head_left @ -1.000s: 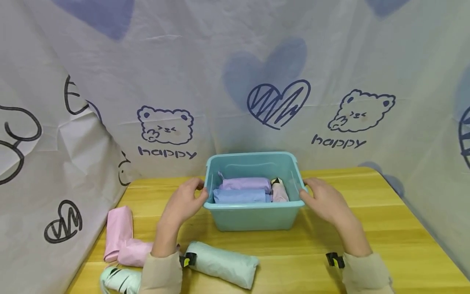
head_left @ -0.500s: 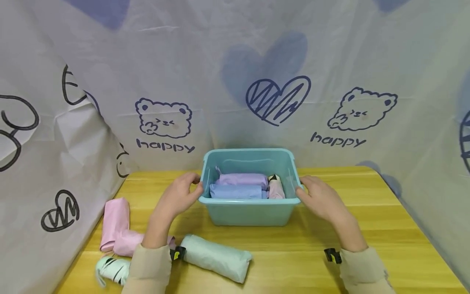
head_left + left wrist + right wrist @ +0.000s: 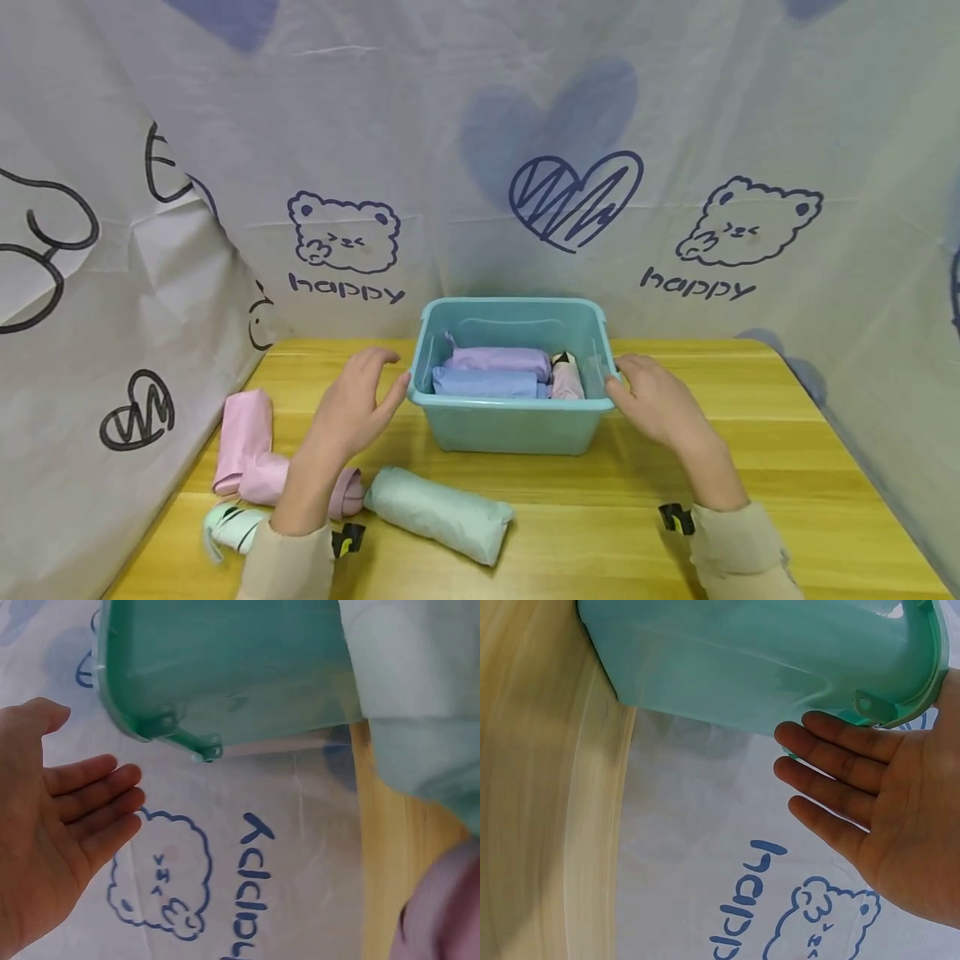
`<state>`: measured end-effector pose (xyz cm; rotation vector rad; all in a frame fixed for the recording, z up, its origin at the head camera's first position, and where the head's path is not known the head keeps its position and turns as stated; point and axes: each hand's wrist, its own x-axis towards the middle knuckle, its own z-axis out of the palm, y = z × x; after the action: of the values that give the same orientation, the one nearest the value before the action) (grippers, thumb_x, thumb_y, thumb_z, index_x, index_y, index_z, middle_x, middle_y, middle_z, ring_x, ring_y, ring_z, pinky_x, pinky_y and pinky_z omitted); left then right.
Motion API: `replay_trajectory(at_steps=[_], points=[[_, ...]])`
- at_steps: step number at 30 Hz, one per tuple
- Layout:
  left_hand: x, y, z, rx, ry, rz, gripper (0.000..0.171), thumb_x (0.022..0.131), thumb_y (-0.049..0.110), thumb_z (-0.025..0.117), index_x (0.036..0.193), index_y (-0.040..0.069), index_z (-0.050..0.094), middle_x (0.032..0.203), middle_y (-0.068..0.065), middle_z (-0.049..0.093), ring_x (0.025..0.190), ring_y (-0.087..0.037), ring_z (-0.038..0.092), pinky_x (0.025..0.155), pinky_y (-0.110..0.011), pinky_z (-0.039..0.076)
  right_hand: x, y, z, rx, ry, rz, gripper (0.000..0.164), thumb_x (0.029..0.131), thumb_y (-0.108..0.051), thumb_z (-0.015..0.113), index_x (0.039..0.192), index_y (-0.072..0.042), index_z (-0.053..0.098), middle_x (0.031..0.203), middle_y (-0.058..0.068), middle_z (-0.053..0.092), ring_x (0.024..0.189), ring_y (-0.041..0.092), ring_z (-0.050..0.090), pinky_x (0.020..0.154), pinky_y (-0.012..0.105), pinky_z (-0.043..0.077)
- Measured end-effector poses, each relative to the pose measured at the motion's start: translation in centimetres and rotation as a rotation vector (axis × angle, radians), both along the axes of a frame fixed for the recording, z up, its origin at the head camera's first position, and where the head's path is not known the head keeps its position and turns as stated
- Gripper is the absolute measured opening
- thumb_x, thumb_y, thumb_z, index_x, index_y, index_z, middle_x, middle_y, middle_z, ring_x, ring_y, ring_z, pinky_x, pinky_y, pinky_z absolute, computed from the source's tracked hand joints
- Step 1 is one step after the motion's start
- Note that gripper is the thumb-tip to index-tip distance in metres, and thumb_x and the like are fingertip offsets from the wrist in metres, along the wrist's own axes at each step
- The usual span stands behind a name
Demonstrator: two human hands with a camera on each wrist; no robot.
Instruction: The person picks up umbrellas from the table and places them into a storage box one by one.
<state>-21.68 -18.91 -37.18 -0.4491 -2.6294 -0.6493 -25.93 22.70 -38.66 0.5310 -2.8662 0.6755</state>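
The bin (image 3: 517, 429), blue-green and upright, sits on the wooden table (image 3: 600, 533), towards its far edge and near the hanging sheet (image 3: 465, 267), which is printed with hearts, bears and the word "happy". Inside the bin, a purple roll (image 3: 501, 359) lies crosswise behind a blue roll (image 3: 480, 382), and a pale pink roll (image 3: 567, 381) with a dark mark at its far end lies at their right. On the table, a green roll (image 3: 442, 510) lies at a slant in front of the bin, well apart from its front wall, in the space between the two forearms. At the left, a pink roll (image 3: 246, 437) points away from the person, its near end against a second pink roll (image 3: 262, 479). That second roll runs behind the left forearm; a pink end shows on the other side, and whether it is the same roll cannot be told. A striped roll (image 3: 236, 527), mint with black lines, is partly hidden by the left sleeve (image 3: 288, 562). Both forearms extend forward, one on each side of the bin. The left hand (image 3: 352, 408) stands just beside the bin's left end, apart from it in the wrist view, fingers extended, thumb spread, holding nothing. The right hand (image 3: 660, 404) is at the right end, fingers straight along the outside, thumb at the rim; no grip is seen, and contact cannot be confirmed.
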Motion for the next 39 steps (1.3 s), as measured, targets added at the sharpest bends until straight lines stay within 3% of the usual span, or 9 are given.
replay_trajectory(at_steps=[6,11,17,21,24,30,35,39], points=[[2.2,0.0,-0.1,-0.072,0.221,-0.123,0.056,0.094,0.03,0.067,0.137,-0.004,0.053,0.139,-0.019,0.052,0.129,-0.036,0.05,0.1,-0.052,0.053,0.1,0.1,0.1,-0.009,-0.014,0.0,0.051,0.104,-0.031,0.043,0.133,0.007,0.062,0.13,0.025,0.065,0.122,0.044,0.059,0.104,0.062,0.048],[3.7,1.1,-0.6,-0.176,0.265,-0.28,0.062,0.089,0.031,0.072,0.138,-0.003,0.053,0.14,-0.018,0.053,0.128,-0.033,0.053,0.103,-0.046,0.053,0.1,0.2,0.0,-0.016,-0.014,0.004,0.051,0.105,-0.031,0.043,0.133,0.007,0.062,0.13,0.025,0.065,0.122,0.044,0.059,0.104,0.062,0.048],[5.3,2.4,-2.3,-0.27,0.215,-0.396,0.074,0.083,0.038,0.08,0.142,0.003,0.052,0.148,-0.014,0.049,0.132,-0.028,0.053,0.094,-0.04,0.058,0.0,0.1,-0.2,-0.024,-0.024,0.007,0.051,0.105,-0.03,0.043,0.135,0.007,0.061,0.132,0.025,0.064,0.125,0.045,0.058,0.106,0.062,0.046],[5.9,2.9,-3.5,-0.345,0.168,-0.439,0.08,0.081,0.047,0.082,0.144,0.008,0.052,0.152,-0.011,0.047,0.136,-0.028,0.051,0.102,-0.043,0.054,0.0,-0.1,-0.1,-0.029,-0.027,0.007,0.051,0.106,-0.031,0.042,0.135,0.006,0.061,0.132,0.025,0.064,0.126,0.044,0.058,0.106,0.061,0.046],[6.1,3.1,-4.1,-0.392,0.08,-0.482,0.082,0.082,0.052,0.08,0.147,0.011,0.052,0.151,-0.008,0.05,0.136,-0.025,0.051,0.107,-0.043,0.051,0.1,-0.1,0.0,-0.031,-0.032,0.005,0.052,0.105,-0.031,0.042,0.136,0.006,0.061,0.133,0.024,0.064,0.126,0.044,0.058,0.106,0.061,0.046],[6.0,3.4,-5.7,-0.508,-0.137,-0.547,0.079,0.085,0.058,0.076,0.148,0.018,0.053,0.141,0.002,0.059,0.129,-0.019,0.058,0.102,-0.042,0.053,0.3,0.0,0.1,-0.033,-0.026,0.009,0.05,0.105,-0.029,0.043,0.135,0.007,0.061,0.132,0.025,0.065,0.126,0.045,0.058,0.106,0.062,0.046],[5.6,3.5,-7.0,-0.581,-0.175,-0.596,0.079,0.086,0.06,0.075,0.149,0.018,0.052,0.136,0.002,0.062,0.125,-0.018,0.06,0.101,-0.041,0.054,0.2,0.0,0.0,-0.032,-0.034,0.007,0.05,0.105,-0.029,0.044,0.137,0.007,0.06,0.133,0.025,0.064,0.127,0.045,0.057,0.107,0.061,0.046],[5.2,3.6,-7.7,-0.591,-0.168,-0.593,0.076,0.087,0.057,0.075,0.149,0.018,0.052,0.134,0.001,0.063,0.124,-0.018,0.061,0.102,-0.04,0.053,0.2,0.0,0.0,-0.034,-0.043,0.003,0.052,0.106,-0.031,0.042,0.138,0.006,0.059,0.135,0.025,0.063,0.128,0.045,0.056,0.108,0.061,0.045]])
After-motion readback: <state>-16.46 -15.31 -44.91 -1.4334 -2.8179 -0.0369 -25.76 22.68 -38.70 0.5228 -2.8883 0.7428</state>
